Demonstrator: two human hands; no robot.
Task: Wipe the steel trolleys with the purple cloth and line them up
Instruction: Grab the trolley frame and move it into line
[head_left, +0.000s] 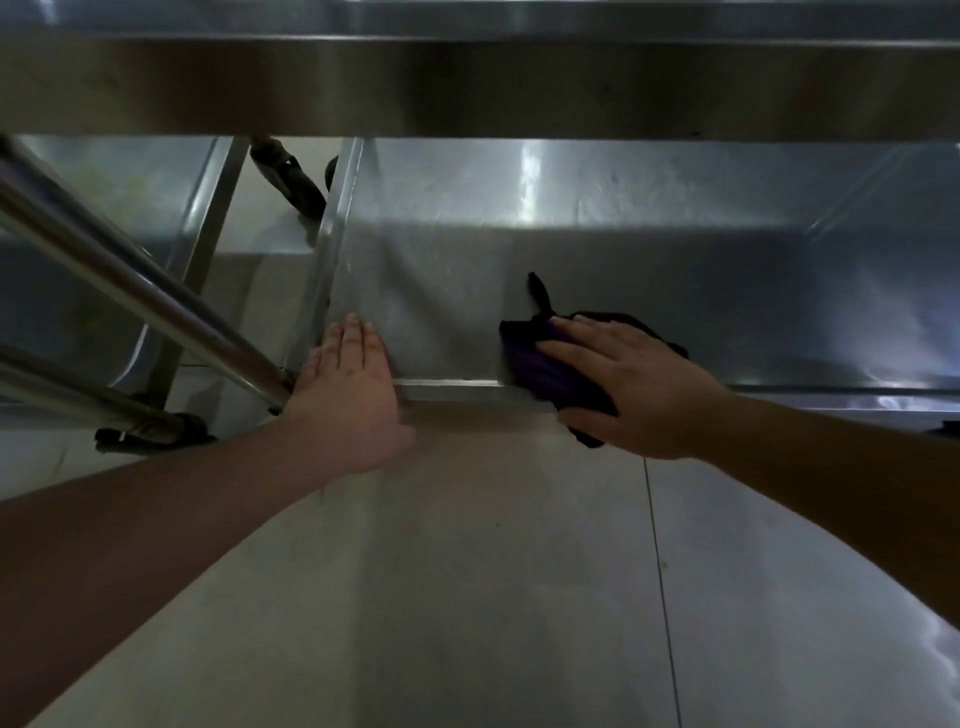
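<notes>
Grey floor tiles (467, 597) below, steel trolley's lower shelf (597, 270) ahead. Right hand (639, 384), fingers flat and spread, presses purple cloth (540, 364) onto shelf's near edge. Left hand (353, 384) flat, fingers together, braces near-left corner. Risk: trolley may roll on its wheels under the push; cloth could slip off the edge. No readable writing.

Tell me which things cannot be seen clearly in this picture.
- Head view: the trolley's upper shelf is cut off by the top edge.
- Part of the purple cloth lies hidden under the right hand.
- The wheel is dark and partly behind a post.
- The left hand covers the shelf corner.
</notes>
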